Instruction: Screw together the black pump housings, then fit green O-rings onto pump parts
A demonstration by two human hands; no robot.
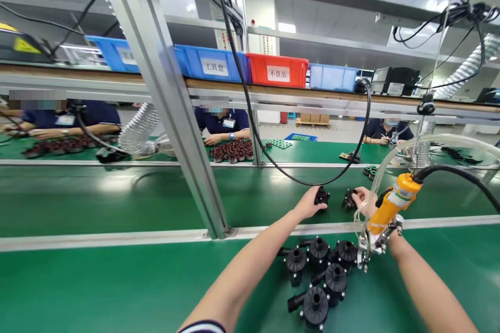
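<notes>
Both my arms reach across the rail to the far green belt. My left hand [309,203] is closed on a small black pump [322,196]. A little to its right, my right hand [364,199] grips another black pump [349,200] by its right side, partly behind clear tubing. Several black pumps with screwed round covers and side spouts, such as the front pump [315,304], stand grouped on the near green mat between my forearms. An orange electric screwdriver [391,204] hangs tilted in front of my right wrist.
A metal post [164,78] rises left of my arms. A black cable [250,109] loops down ahead of my hands. Blue bins and a red bin [278,70] line the shelf above. Co-workers sit across the belt behind dark red parts [232,151].
</notes>
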